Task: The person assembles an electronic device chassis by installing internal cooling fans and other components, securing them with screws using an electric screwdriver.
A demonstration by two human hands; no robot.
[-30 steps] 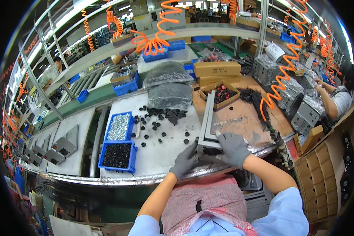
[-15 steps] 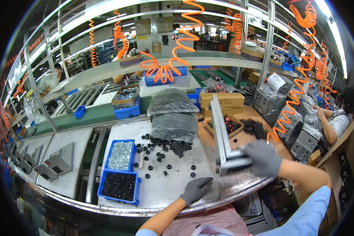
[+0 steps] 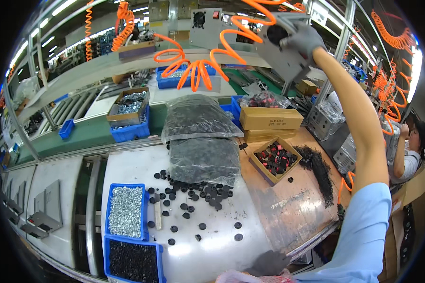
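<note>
My right hand (image 3: 306,40), in a grey glove, is raised at the upper right with its fingers closed around the edge of a grey metal panel (image 3: 281,54). That panel has a round black fan opening and tilts over the raised shelf. My left hand (image 3: 269,262), gloved too, is low at the table's front edge; blur and dark tone hide its fingers. Small black round caps (image 3: 201,226) lie scattered on the white tabletop. Farther back, clear plastic bags (image 3: 200,120) of dark parts rest beside them.
Blue bins of silver screws (image 3: 126,212) and black parts (image 3: 133,259) stand at the left. An open box of red-and-black switches (image 3: 275,161) is at the right. Another fan panel (image 3: 206,28) stands on the shelf. Orange coiled hoses (image 3: 193,70) hang across. A co-worker (image 3: 411,151) is at far right.
My right hand has risen from the right of the table to above the shelf with the metal panel. My left hand has moved toward the lower edge, and the view has shifted.
</note>
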